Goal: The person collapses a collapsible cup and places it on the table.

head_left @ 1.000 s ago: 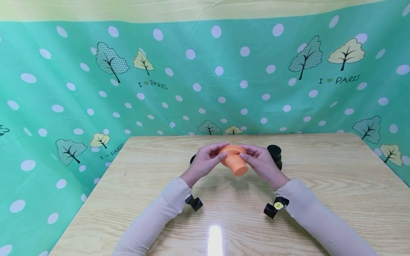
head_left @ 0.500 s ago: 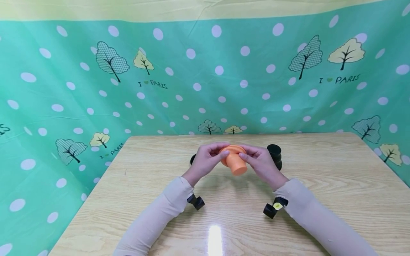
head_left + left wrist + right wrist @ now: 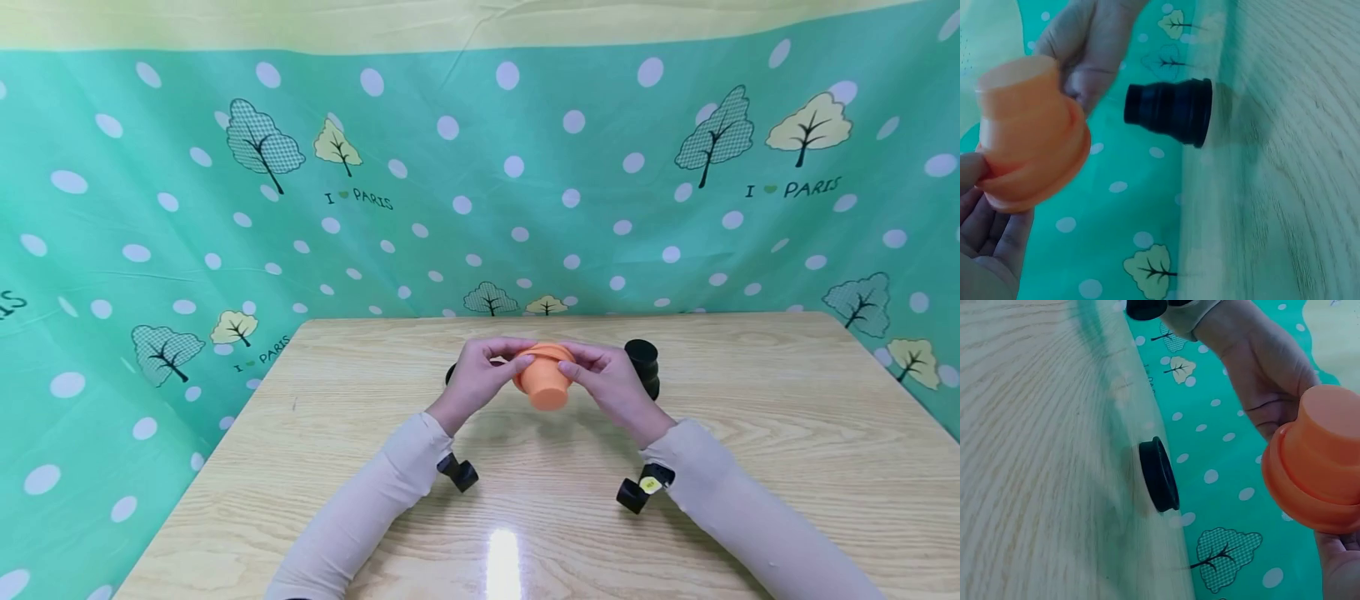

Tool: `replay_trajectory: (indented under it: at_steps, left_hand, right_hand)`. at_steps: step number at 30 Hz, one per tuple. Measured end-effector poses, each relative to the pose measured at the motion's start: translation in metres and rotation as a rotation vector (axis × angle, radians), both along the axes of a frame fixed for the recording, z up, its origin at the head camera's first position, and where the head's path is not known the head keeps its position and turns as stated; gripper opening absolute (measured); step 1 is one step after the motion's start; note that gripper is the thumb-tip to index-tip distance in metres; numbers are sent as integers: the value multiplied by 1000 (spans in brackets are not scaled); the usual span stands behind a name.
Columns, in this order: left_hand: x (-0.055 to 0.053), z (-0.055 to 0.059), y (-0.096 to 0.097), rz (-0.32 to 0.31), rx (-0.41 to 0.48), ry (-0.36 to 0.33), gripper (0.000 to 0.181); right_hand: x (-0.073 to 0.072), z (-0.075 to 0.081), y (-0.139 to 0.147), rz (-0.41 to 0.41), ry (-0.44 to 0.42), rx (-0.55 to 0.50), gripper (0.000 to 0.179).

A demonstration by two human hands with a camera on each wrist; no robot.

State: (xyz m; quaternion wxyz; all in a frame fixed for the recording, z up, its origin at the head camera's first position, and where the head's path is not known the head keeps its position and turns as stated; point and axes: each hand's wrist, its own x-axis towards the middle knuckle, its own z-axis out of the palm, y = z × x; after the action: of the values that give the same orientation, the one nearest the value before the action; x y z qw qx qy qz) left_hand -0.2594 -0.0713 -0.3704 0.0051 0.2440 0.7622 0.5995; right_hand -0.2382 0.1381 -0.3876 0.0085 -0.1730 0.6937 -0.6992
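Both hands hold an orange collapsible cup [image 3: 546, 385] above the table, its narrow closed end pointing down toward the wearer in the head view. My left hand [image 3: 483, 375] grips the wide folded rim on one side, thumb on the near face. Opposite it, my right hand [image 3: 613, 385] pinches the same rim with thumb and fingers. In the left wrist view the orange cup [image 3: 1025, 134] shows a step where its wall folds into the rim. The right wrist view shows that cup [image 3: 1322, 462] with a thick double rim. Its inside is hidden.
A black stepped cup [image 3: 1169, 112] stands rim-down on the table [image 3: 337, 467], behind my right hand. A low black round piece [image 3: 1160, 475] lies beyond my left hand, mostly hidden in the head view. A green patterned curtain [image 3: 420, 167] hangs behind the table.
The cup's narrow end has swung left, from pointing down-right to nearly straight down in the head view. Both hands keep their grip at the rim and have barely moved.
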Motion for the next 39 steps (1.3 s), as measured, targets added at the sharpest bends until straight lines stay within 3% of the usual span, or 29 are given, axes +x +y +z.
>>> replay_trajectory:
  at_steps: [4,9,13,17,23,29,35,39]
  left_hand:
    - [-3,-4,-3,-21,3,-38,30]
    - [-4,-5,-8,-94,9,-90,30]
    - [-5,-5,-9,-132,-30,-90,27]
    - [-5,-7,-9,-118,-61,-77,27]
    - [-4,-7,-8,-65,-9,-127,26]
    - [-4,-5,-7,-139,38,-169,28]
    - [-2,-4,-3,-194,-10,-106,28]
    - [1,-2,0,-209,-28,-69,24]
  right_hand:
    - [1,2,-1,-3,-4,10,45]
    - [1,5,1,4,-19,35,44]
    - [1,6,3,21,-48,44,43]
    - [1,6,3,29,-53,64,44]
    - [2,3,7,55,-18,38,43]
    - [1,1,11,94,-6,40,42]
    - [0,1,9,129,18,-7,39]
    - [0,2,6,122,24,14,43]
